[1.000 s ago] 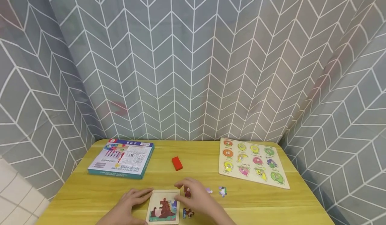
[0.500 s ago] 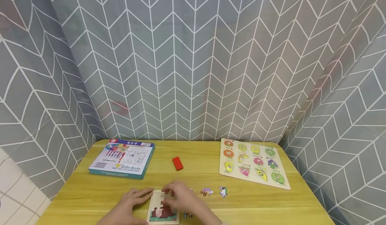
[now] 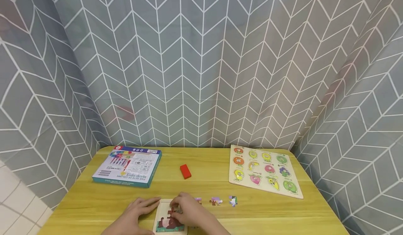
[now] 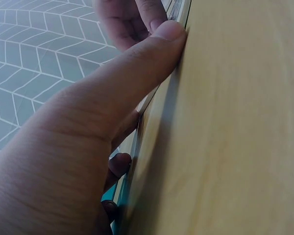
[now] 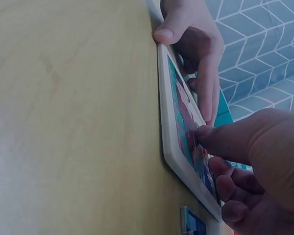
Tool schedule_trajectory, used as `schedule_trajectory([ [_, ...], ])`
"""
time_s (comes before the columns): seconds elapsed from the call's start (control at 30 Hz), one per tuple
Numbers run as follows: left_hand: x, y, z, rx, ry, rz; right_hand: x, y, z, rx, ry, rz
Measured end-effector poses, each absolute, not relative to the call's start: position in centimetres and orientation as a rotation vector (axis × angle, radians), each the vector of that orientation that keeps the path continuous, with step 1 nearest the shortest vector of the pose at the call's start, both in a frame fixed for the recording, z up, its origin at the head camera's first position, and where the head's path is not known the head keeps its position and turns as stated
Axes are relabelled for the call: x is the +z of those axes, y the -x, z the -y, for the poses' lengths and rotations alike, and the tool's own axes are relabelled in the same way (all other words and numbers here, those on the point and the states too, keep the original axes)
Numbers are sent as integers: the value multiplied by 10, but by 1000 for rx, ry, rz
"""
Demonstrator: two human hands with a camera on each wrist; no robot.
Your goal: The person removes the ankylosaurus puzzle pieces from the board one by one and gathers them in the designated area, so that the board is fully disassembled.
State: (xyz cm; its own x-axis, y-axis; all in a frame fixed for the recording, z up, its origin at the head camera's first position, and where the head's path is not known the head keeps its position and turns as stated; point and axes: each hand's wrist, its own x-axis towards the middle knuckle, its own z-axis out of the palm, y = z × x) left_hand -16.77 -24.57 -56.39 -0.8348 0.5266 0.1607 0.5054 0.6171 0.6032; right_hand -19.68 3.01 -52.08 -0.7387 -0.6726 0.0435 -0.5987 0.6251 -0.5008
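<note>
A small wooden jigsaw tray (image 3: 159, 209) lies near the front of the table, partly filled with a dark red and teal picture. My left hand (image 3: 133, 215) holds its left side, thumb at the near corner and index finger at the far one. In the left wrist view the thumb tip (image 4: 169, 30) touches the tray's edge. My right hand (image 3: 192, 212) is over the tray's right half, pinching a dark red jigsaw piece (image 3: 173, 210) between thumb and index finger. The right wrist view shows its thumb (image 5: 220, 139) on the picture; the index fingertip's contact is partly hidden.
Loose jigsaw pieces (image 3: 216, 201) lie right of the tray, some partly behind my right hand. A red block (image 3: 185, 171) lies beyond the tray. A flat box (image 3: 127, 166) is at the back left, a fruit puzzle board (image 3: 264, 170) at the back right. Patterned curtains surround the table.
My right hand has moved left from beside the loose pieces to over the tray, uncovering the pieces on its right. My left hand has stayed at the tray.
</note>
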Motion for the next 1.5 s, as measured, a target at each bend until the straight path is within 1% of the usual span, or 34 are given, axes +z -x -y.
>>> schedule_trajectory([
  [0.17,-565,168,245,1034,-915,-2800,-519,198,-34,-796,1047,-2636],
  [0.33,-564,167,245,1039,-868,-2780,-519,199,-36,-786,1077,-2627],
  [0.73,-562,168,245,1036,-843,-2770,-516,196,-28,-744,929,-2672],
  [0.97,-566,167,246,1037,-894,-2806,-520,195,-31,-840,898,-2622],
  [1.27,-565,168,244,1042,-866,-2788,-523,193,-34,-857,890,-2627],
  [1.5,-565,167,245,1051,-866,-2781,-527,190,-35,-954,871,-2621],
])
